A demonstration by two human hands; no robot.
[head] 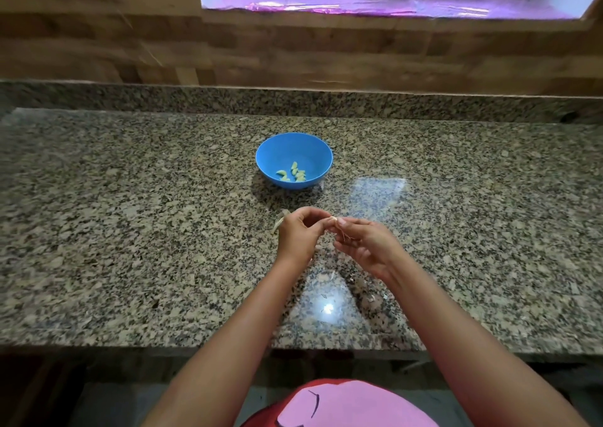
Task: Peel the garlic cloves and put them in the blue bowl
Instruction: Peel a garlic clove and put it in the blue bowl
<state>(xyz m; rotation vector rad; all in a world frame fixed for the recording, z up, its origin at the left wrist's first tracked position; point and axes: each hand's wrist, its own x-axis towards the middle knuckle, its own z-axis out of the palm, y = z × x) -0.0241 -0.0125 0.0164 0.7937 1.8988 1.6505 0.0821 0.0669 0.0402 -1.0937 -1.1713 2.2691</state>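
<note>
garlic clove [332,220]: small pale piece, partly hidden, held above the bench between both hands, in front of the bowl
left hand [298,235]: fingers curled, tips pinching the clove from the left
right hand [362,245]: fingers curled, thumb and forefinger pinching the clove; thin skin strands [346,235] hang under it
blue bowl [294,160]: upright on bench, just beyond the hands, not touched
bowl contents: several peeled cloves [292,173], pale, grouped at the near side of the bottom
garlic skins [280,222]: dry piece on bench beside left hand; small flakes [368,296] under the wrists
bench [130,231]: speckled granite
writing: none readable
</note>
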